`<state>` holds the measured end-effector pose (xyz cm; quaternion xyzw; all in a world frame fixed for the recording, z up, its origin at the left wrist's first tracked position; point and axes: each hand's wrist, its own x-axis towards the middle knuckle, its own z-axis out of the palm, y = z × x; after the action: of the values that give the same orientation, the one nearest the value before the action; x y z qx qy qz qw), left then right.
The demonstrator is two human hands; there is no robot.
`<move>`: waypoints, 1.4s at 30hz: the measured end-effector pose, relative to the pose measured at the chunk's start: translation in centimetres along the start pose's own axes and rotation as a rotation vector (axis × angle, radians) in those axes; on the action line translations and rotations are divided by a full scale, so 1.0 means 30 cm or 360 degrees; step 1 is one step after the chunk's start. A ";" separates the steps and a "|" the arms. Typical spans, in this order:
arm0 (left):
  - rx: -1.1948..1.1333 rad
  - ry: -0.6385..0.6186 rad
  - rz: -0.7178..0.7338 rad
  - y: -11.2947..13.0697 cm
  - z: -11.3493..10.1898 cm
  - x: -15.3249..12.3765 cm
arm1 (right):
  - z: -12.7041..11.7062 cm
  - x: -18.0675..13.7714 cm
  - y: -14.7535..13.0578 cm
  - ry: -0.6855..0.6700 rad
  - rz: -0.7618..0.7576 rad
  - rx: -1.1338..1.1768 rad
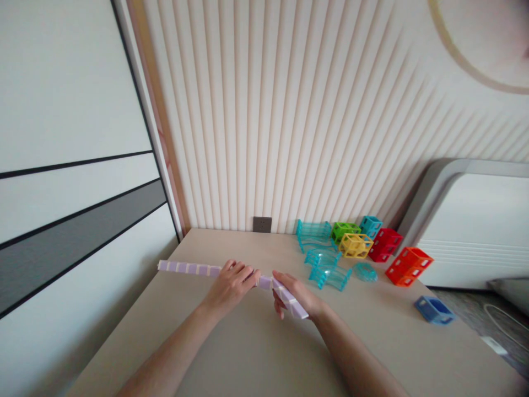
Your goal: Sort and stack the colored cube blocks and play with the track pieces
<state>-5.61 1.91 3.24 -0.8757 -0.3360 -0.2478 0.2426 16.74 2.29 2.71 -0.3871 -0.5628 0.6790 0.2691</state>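
Stretching from left to right above a pale bench (248, 358), a long lilac strip (182, 267) divided by whitish bands is held by two bare hands. Its middle is covered by the left hand (235, 282), whose fingers (244, 271) are curled over it. Its right end, bent toward the viewer, is gripped by the right hand (298, 291); those fingers are partly hidden by the strip. Whether the far left end is supported by the bench cannot be told.

The space to the right of the hands is taken up by clear teal pieces (329, 277), with a teal dome (365, 272) beside them. Behind and beyond these are grouped a green block (345, 227), a yellow block (354, 246), a turquoise block (371, 226) and a red block (385, 245). Nearer the right edge, an orange-red block (409, 267) and a blue block (435, 310) are set apart. The bench is bounded by a ribbed wall (256, 110) with a dark socket (262, 224), and by a white cabinet (82, 220) on the left.
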 end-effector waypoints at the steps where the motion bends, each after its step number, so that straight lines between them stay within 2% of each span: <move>1: 0.0007 -0.0010 0.0002 0.000 0.002 0.000 | -0.005 0.003 0.001 -0.0012 0.0004 0.0040; 4: 0.0063 -0.0035 -0.0026 -0.006 0.005 -0.003 | -0.005 0.004 0.002 -0.0027 0.0010 0.0180; 8: 0.0095 -0.0089 -0.0091 -0.010 0.004 -0.009 | 0.007 -0.009 -0.004 -0.0161 0.0100 0.0366; 11: 0.0096 -0.0144 -0.0060 -0.004 0.003 -0.010 | 0.012 -0.015 -0.007 -0.0125 0.0026 0.0401; 20: 0.0030 -0.0137 0.0000 -0.002 0.023 -0.019 | 0.041 -0.022 -0.013 -0.0165 -0.0083 0.0020; 26: 0.0012 -0.0144 -0.0008 0.007 0.022 -0.008 | 0.055 -0.008 -0.025 0.0018 0.0013 -0.0093; 34: -0.0040 -0.0219 -0.0027 0.029 0.023 -0.009 | 0.016 -0.027 -0.042 0.0048 0.0015 -0.0702; 38: -0.0049 -0.0305 0.0019 0.041 0.032 -0.010 | 0.007 -0.070 -0.086 0.0093 -0.0080 -0.1334; 42: -0.0105 -0.0425 0.0032 0.069 0.031 0.000 | 0.018 -0.113 -0.120 0.0325 -0.0190 -0.2170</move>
<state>-3.89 1.08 2.00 -0.9117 -0.3482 -0.1376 0.1692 17.91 0.07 7.00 -0.5001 -0.8562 0.1178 0.0542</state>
